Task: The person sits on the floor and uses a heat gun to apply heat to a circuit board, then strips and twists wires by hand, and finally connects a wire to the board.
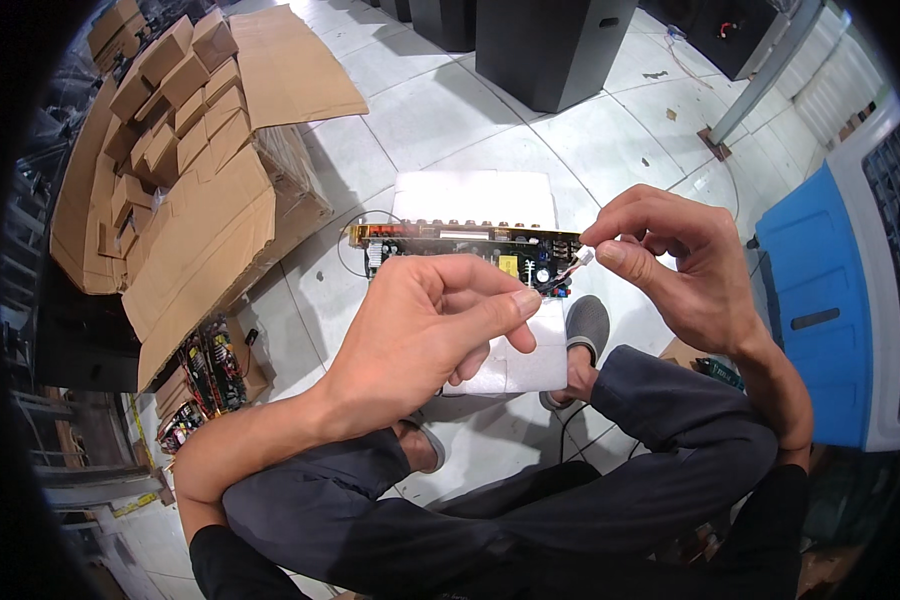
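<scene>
A long green circuit board, with a row of knobs or jacks along its far edge, lies on a white foam block in front of me. Over the board's right end, my right hand pinches a short wired cable by its white plug. My left hand hangs above the near side of the board, thumb and forefinger closed together. The cable's wires run down toward that thumb tip; whether the fingers grip them is hidden. Part of the board is covered by my left hand.
At the left stands an open carton full of small brown boxes. More circuit boards lie beside it, near my left forearm. A blue and white plastic unit is at the right. Black cabinets stand on the tiled floor ahead.
</scene>
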{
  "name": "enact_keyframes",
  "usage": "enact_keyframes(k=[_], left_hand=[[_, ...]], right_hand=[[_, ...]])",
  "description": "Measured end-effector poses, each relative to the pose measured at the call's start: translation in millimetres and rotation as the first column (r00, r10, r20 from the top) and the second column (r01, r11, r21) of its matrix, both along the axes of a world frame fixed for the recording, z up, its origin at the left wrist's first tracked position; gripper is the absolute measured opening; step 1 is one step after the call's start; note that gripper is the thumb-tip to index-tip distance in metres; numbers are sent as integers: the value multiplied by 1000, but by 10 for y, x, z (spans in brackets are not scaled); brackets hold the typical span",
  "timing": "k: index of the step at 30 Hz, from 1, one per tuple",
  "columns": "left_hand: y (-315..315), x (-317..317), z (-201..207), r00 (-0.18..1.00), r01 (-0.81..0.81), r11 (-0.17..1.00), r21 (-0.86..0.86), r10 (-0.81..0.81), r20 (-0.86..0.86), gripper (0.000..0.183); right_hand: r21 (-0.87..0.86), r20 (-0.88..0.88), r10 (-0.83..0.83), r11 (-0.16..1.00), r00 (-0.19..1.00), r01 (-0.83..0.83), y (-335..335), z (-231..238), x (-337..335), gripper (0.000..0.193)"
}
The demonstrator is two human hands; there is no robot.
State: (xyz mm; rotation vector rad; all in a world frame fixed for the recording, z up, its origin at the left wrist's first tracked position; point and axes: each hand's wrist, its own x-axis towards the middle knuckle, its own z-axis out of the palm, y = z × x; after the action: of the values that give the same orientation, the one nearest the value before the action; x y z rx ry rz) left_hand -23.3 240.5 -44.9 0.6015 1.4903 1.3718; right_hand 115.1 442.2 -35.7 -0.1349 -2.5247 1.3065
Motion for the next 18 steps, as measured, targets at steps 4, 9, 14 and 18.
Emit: enact_keyframes(k=[4, 9, 14, 18], left_hand=[[1, -5, -12, 1000, 10, 1000, 0, -10, -2, 18], [13, -4, -7, 1000, 21, 1000, -7, -21, -10, 18], [2, 1, 13, 1000, 16, 1000, -14, -16, -6, 18], [-2, 1, 10, 1000, 18, 1000, -8, -18, -10, 18]], right_hand=[[-9, 15, 3, 1000, 1000, -3, 12, 1, 2, 13], [-30, 48, 3, 1000, 999, -2, 8, 19, -3, 14], [-63, 45, 0, 998, 999, 3, 10, -2, -6, 14], [-62, 60, 17, 998, 998, -13, 3, 4, -5, 13]])
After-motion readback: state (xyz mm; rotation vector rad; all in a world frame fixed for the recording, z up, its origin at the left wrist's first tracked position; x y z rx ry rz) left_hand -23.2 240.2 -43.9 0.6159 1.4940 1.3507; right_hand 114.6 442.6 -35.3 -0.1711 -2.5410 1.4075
